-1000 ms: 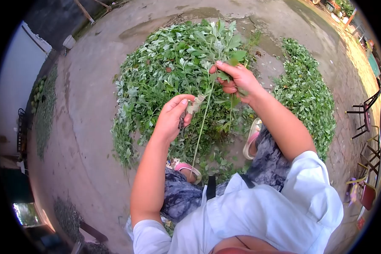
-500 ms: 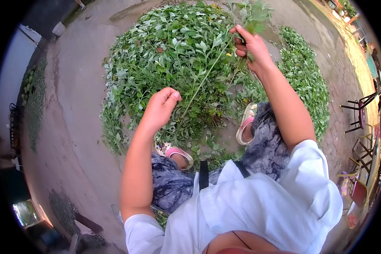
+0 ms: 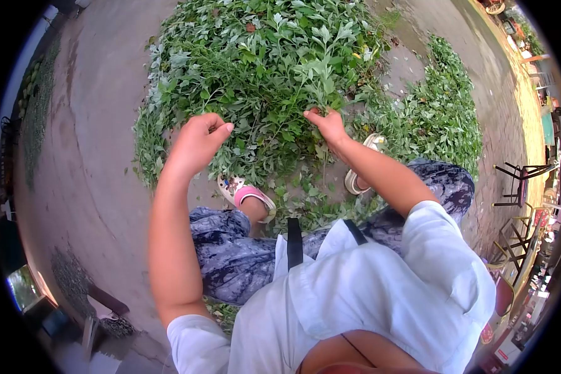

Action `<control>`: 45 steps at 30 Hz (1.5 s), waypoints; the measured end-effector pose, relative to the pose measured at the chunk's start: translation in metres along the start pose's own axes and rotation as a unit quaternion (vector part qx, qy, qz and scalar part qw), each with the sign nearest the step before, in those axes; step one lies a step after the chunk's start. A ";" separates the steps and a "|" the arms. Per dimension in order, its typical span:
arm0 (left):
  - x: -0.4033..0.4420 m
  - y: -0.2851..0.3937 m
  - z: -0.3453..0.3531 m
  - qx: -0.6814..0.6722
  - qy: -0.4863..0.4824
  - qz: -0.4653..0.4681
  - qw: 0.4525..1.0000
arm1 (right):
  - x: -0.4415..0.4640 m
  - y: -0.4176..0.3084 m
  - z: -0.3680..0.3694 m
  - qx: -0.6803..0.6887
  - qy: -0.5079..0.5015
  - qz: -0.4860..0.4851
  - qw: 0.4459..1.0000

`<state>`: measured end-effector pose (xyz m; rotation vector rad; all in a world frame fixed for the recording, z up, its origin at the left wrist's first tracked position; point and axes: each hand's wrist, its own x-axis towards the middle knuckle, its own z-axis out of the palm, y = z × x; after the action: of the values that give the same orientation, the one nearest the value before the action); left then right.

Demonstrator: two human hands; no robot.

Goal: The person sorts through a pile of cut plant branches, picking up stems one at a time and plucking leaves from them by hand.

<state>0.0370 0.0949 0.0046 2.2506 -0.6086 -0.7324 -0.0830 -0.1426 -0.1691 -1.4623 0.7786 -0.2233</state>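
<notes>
A big heap of cut leafy green stems (image 3: pixel 249 81) lies on the ground in front of me. At its near left side my left hand (image 3: pixel 202 140) is closed, fingers curled with the thumb against them; whatever may be inside is hidden. My right hand (image 3: pixel 328 126) is low over the heap's near right part, thumb and fingers pinched on a leafy stem (image 3: pixel 321 84). The stem's leaves spread above that hand and blend with the heap behind them. A wide gap separates my two hands.
My feet, in clogs with pink straps (image 3: pixel 248 194), stand at the heap's near edge. A second leaf pile (image 3: pixel 445 118) lies to the right. Loose leaves (image 3: pixel 302 209) litter the ground between my feet. Chairs (image 3: pixel 520 184) stand at the far right.
My right hand has come down and toward me from the heap's upper right, bringing the leafy stem lower. My left hand has shifted left and stays closed. The view has tilted slightly downward.
</notes>
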 end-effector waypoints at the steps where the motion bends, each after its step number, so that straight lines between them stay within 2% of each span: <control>1: 0.001 -0.002 0.002 0.026 -0.013 0.006 1.000 | 0.010 0.018 0.016 0.006 0.049 0.001 0.999; 4: 0.007 -0.014 0.013 0.047 -0.032 0.027 0.998 | 0.038 0.064 0.056 -0.020 0.109 0.062 0.992; 5: 0.009 -0.018 0.018 0.062 -0.042 0.032 0.997 | 0.042 0.065 0.064 -0.043 0.126 0.118 0.984; 6: 0.010 -0.018 0.021 0.078 -0.051 0.038 0.995 | 0.044 0.065 0.070 -0.043 0.123 0.117 0.985; 8: 0.012 -0.019 0.025 0.095 -0.083 0.013 0.992 | 0.046 0.066 0.078 0.045 0.109 0.150 0.982; 10: 0.013 -0.024 0.031 0.117 -0.083 0.014 0.990 | 0.036 0.032 0.074 0.047 0.103 0.136 0.984; 12: 0.015 -0.025 0.035 0.126 -0.085 0.017 0.988 | 0.019 -0.012 0.063 0.146 0.009 0.145 0.978; 14: 0.017 -0.026 0.041 0.089 -0.026 0.032 0.995 | -0.006 -0.061 0.053 0.182 -0.063 0.110 0.975; 15: 0.020 -0.031 0.047 0.051 -0.003 0.085 0.995 | -0.014 -0.078 0.048 0.178 -0.081 0.086 0.977; 16: 0.020 -0.027 0.048 0.052 -0.003 0.088 0.995 | -0.020 -0.092 0.044 0.175 -0.098 0.061 0.978; 18: 0.019 -0.015 0.053 -0.081 -0.083 0.077 0.990 | -0.025 -0.110 0.038 0.177 -0.099 0.052 0.978; 19: 0.018 -0.009 0.056 -0.092 -0.123 0.055 0.987 | -0.026 -0.117 0.035 0.178 -0.102 0.044 0.978; 23: 0.010 0.011 0.060 -0.073 -0.088 0.061 0.992 | -0.036 -0.138 0.039 0.207 -0.035 -0.016 0.978; 25: 0.009 0.015 0.057 -0.272 -0.179 -0.114 0.939 | -0.043 -0.147 0.035 0.232 -0.030 -0.024 0.972; 26: 0.008 0.016 0.056 -0.270 -0.181 -0.113 0.939 | -0.046 -0.149 0.033 0.256 -0.026 -0.031 0.966; 28: 0.005 0.018 0.057 -0.369 -0.214 -0.110 0.898 | -0.043 -0.147 0.028 0.258 -0.005 -0.034 0.966; 30: 0.000 0.030 0.061 -0.416 -0.177 -0.072 0.889 | -0.043 -0.141 0.024 0.281 -0.022 -0.012 0.959; 32: 0.000 0.032 0.060 -0.399 -0.206 -0.093 0.888 | -0.038 -0.131 0.020 0.300 -0.034 -0.008 0.953; 34: -0.001 0.033 0.061 -0.396 -0.227 -0.103 0.884 | -0.029 -0.127 0.015 0.312 0.003 -0.006 0.950; 36: 0.000 0.030 0.059 -0.412 -0.228 -0.074 0.879 | -0.015 -0.126 -0.003 0.332 0.024 -0.020 0.943; 38: -0.001 0.028 0.055 -0.394 -0.214 -0.073 0.891 | 0.007 -0.120 -0.027 0.322 0.082 -0.039 0.942; 40: -0.003 0.025 0.048 -0.325 -0.245 -0.082 0.910 | 0.018 -0.120 -0.051 0.318 0.129 -0.083 0.936; 41: -0.007 0.025 0.043 -0.245 -0.216 -0.073 0.942 | 0.022 -0.123 -0.063 0.314 0.190 -0.084 0.926; 42: -0.006 0.017 0.039 -0.247 -0.218 -0.075 0.941 | 0.023 -0.129 -0.075 0.308 0.251 -0.085 0.914; 44: -0.001 -0.007 0.026 -0.109 -0.128 0.006 0.986 | 0.034 -0.120 -0.114 0.172 0.210 -0.084 0.959; 45: 0.001 -0.015 0.020 -0.139 -0.099 -0.022 0.985 | 0.022 -0.126 -0.108 0.111 0.180 -0.063 0.975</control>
<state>0.0283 0.0950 -0.0188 1.9540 -0.5160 -1.0063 -0.0911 -0.2597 -0.0489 -1.2736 0.9197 -0.6667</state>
